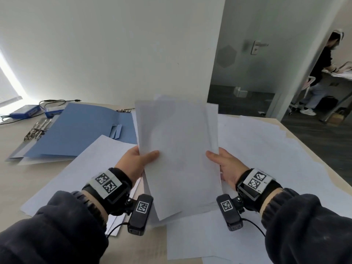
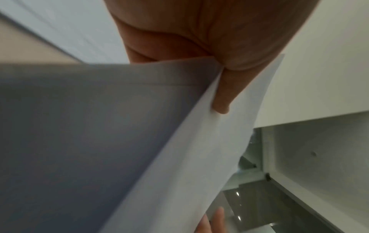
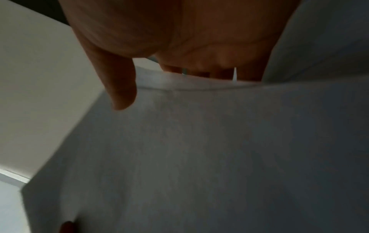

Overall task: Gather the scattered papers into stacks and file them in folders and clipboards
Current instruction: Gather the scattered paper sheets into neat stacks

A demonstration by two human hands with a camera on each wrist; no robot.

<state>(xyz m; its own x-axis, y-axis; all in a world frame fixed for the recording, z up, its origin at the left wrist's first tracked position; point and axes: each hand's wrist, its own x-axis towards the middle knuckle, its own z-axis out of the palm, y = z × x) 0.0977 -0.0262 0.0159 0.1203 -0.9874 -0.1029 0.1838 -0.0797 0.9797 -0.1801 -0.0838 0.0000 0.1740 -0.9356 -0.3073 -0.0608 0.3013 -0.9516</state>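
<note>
Paper stack (image 1: 179,149) stands gripped between left hand (image 1: 136,164) and right hand (image 1: 226,168).

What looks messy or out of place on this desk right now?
The stack of papers gripped by the left hand and right hand is uneven: sheet edges fan out at top and bottom. Loose sheets lie overlapping and askew across the table, some partly under the open blue folder.
</note>
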